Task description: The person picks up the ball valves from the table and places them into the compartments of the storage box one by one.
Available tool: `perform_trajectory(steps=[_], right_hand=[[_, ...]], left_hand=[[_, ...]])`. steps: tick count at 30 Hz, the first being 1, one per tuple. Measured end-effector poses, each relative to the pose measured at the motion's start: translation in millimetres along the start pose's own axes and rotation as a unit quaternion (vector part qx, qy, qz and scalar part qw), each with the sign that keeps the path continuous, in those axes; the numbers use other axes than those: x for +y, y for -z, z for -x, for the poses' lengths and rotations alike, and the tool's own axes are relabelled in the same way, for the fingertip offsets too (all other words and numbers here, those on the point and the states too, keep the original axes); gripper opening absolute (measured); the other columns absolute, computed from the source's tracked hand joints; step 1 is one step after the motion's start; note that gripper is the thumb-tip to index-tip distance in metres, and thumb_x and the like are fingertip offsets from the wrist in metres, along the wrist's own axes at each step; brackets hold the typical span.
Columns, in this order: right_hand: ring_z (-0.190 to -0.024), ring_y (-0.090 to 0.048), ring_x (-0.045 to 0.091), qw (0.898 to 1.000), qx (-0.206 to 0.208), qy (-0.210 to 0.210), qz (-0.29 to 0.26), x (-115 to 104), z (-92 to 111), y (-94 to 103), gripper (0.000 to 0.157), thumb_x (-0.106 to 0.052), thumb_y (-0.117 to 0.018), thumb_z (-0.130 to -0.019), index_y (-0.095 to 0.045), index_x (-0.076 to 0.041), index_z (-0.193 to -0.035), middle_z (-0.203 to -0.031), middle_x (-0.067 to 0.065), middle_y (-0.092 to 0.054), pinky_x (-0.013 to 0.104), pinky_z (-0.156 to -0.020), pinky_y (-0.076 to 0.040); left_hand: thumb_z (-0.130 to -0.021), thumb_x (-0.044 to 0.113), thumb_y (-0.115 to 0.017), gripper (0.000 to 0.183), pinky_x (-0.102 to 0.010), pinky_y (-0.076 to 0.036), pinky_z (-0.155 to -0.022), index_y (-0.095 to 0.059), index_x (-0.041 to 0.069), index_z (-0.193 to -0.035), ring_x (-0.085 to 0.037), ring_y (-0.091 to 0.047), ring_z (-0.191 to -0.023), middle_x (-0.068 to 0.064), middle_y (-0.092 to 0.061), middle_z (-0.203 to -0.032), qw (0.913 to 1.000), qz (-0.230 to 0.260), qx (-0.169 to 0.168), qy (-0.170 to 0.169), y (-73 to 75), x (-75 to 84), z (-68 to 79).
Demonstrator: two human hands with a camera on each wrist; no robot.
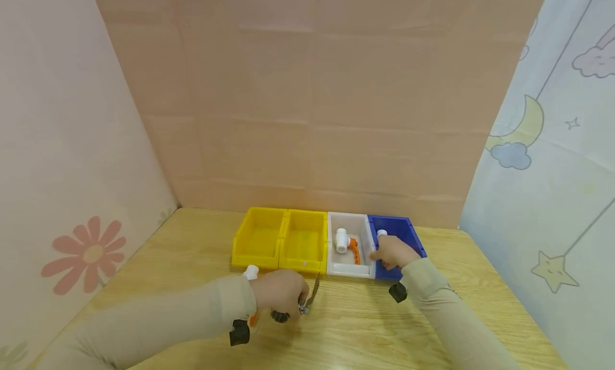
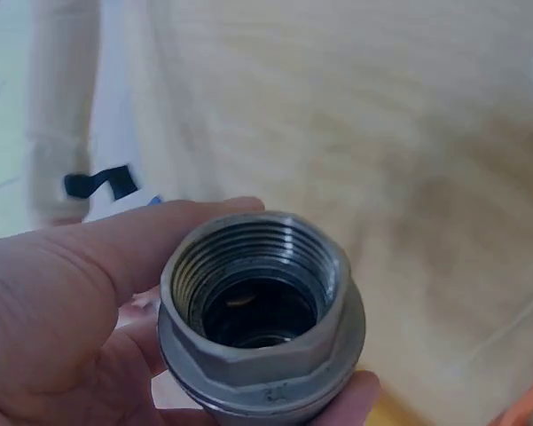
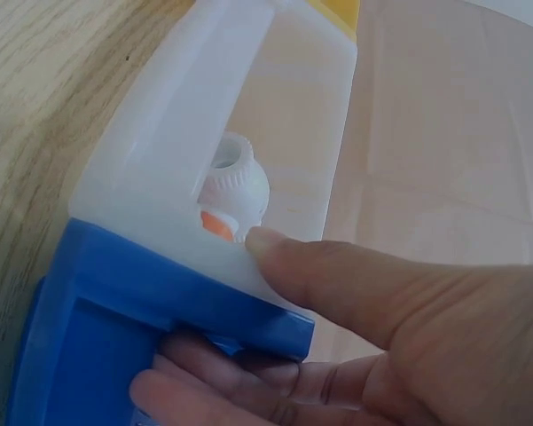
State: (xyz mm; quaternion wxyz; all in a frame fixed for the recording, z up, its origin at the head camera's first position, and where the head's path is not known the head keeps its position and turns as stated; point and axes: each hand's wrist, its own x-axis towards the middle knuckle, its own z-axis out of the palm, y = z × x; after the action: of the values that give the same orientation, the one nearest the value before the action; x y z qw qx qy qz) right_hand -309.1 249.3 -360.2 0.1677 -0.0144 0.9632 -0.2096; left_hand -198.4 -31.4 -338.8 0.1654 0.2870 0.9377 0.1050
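Note:
My left hand (image 1: 281, 292) grips a metal valve with its thumb and fingers. In the left wrist view the valve (image 2: 266, 373) turns its threaded hexagonal opening upward; its flat lever (image 1: 314, 289) sticks out beyond the hand in the head view. My right hand (image 1: 396, 251) straddles the adjoining walls of the white bin (image 1: 352, 270) and the blue bin (image 1: 403, 228). Its thumb lies on the white side, its fingers curl inside the blue bin below the rim (image 3: 248, 324). A white valve with an orange handle (image 1: 342, 241) lies in the white bin.
Two yellow bins (image 1: 302, 266) adjoin the white one on the left. A white fitting (image 1: 251, 272), with orange showing lower down, is on the table beside the left hand. Another white piece (image 1: 381, 233) shows in the blue bin. Behind the bins hangs a beige cloth (image 1: 307, 119).

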Motion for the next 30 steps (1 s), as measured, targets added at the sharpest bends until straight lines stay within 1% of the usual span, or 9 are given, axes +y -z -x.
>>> perform_trajectory(steps=[2,5,7,12,15,19,22,25,30], right_hand=[[-0.071,-0.062,0.022,1.000,0.001,-0.001,0.000,0.1,-0.5,0.7,0.048,-0.019,-0.067,-0.091,-0.047,0.012,-0.121,-0.084,0.013,-0.061,0.033,-0.066,-0.057],[-0.070,-0.062,0.021,1.000,0.002,0.000,0.001,0.7,-1.0,1.4,0.048,-0.019,-0.067,-0.091,-0.047,0.012,-0.122,-0.084,0.013,-0.061,0.033,-0.065,-0.057],[-0.069,-0.062,0.021,1.000,0.003,0.002,0.001,1.2,-0.7,1.3,0.048,-0.019,-0.067,-0.091,-0.047,0.012,-0.121,-0.084,0.013,-0.061,0.033,-0.065,-0.057],[-0.069,-0.063,0.022,1.000,0.002,0.008,0.003,2.6,1.7,0.3,0.048,-0.018,-0.067,-0.091,-0.047,0.013,-0.121,-0.084,0.013,-0.061,0.034,-0.066,-0.056],[-0.069,-0.063,0.021,1.000,0.003,0.009,0.003,2.5,2.6,-0.1,0.048,-0.018,-0.066,-0.091,-0.047,0.013,-0.122,-0.085,0.013,-0.061,0.034,-0.066,-0.057],[-0.068,-0.063,0.021,1.000,0.006,0.010,0.006,1.7,1.6,-1.4,0.047,-0.017,-0.067,-0.091,-0.047,0.013,-0.121,-0.084,0.013,-0.061,0.033,-0.065,-0.057],[-0.067,-0.063,0.021,1.000,0.006,0.009,0.003,1.1,1.0,-2.5,0.049,-0.017,-0.067,-0.091,-0.046,0.013,-0.123,-0.084,0.013,-0.060,0.033,-0.065,-0.057],[-0.069,-0.063,0.021,1.000,0.004,0.007,-0.001,0.0,0.5,-2.9,0.051,-0.016,-0.067,-0.091,-0.045,0.014,-0.125,-0.086,0.013,-0.061,0.033,-0.065,-0.057],[-0.070,-0.063,0.021,1.000,0.003,0.004,-0.005,-0.9,0.3,-3.0,0.050,-0.016,-0.066,-0.091,-0.045,0.014,-0.125,-0.087,0.014,-0.060,0.034,-0.066,-0.058]], left_hand=[[-0.074,0.013,-0.082,0.025,-0.020,-0.040,-0.048,-0.058,0.017,-0.067,-0.005,-0.044,-0.054,0.008,-0.052,-0.064,0.9999,-0.001,-0.002,0.012,12.1,2.3,-0.6],[-0.075,0.012,-0.081,0.024,-0.020,-0.040,-0.048,-0.058,0.016,-0.068,-0.007,-0.045,-0.053,0.006,-0.053,-0.066,0.9995,0.013,-0.003,0.029,29.2,3.1,-4.5],[-0.075,0.012,-0.081,0.024,-0.021,-0.040,-0.049,-0.058,0.015,-0.068,-0.008,-0.046,-0.054,0.005,-0.054,-0.066,0.9992,0.012,0.005,0.037,40.5,2.2,-9.1],[-0.076,0.013,-0.080,0.023,-0.021,-0.043,-0.049,-0.059,0.014,-0.068,-0.010,-0.050,-0.052,0.003,-0.056,-0.066,0.9983,0.004,0.020,0.055,67.6,-1.5,-25.5],[-0.078,0.011,-0.078,0.022,-0.022,-0.043,-0.050,-0.058,0.013,-0.068,-0.011,-0.050,-0.053,0.002,-0.055,-0.066,0.9972,0.015,0.017,0.071,82.4,-3.2,-37.1],[-0.078,0.010,-0.077,0.024,-0.022,-0.043,-0.050,-0.057,0.013,-0.067,-0.011,-0.050,-0.053,0.002,-0.053,-0.065,0.9948,0.028,0.029,0.094,99.3,-5.6,-54.3],[-0.076,0.011,-0.079,0.025,-0.023,-0.044,-0.048,-0.057,0.014,-0.065,-0.012,-0.050,-0.052,0.001,-0.053,-0.065,0.9921,0.038,0.040,0.112,108.1,-8.5,-68.3],[-0.076,0.010,-0.079,0.021,-0.024,-0.046,-0.050,-0.059,0.013,-0.067,-0.013,-0.052,-0.055,0.000,-0.055,-0.067,0.9895,0.051,0.044,0.128,112.3,-13.1,-79.4],[-0.076,0.012,-0.080,0.015,-0.025,-0.049,-0.053,-0.064,0.012,-0.073,-0.014,-0.055,-0.058,-0.001,-0.060,-0.071,0.9890,0.054,0.052,0.128,112.6,-20.9,-91.6]])
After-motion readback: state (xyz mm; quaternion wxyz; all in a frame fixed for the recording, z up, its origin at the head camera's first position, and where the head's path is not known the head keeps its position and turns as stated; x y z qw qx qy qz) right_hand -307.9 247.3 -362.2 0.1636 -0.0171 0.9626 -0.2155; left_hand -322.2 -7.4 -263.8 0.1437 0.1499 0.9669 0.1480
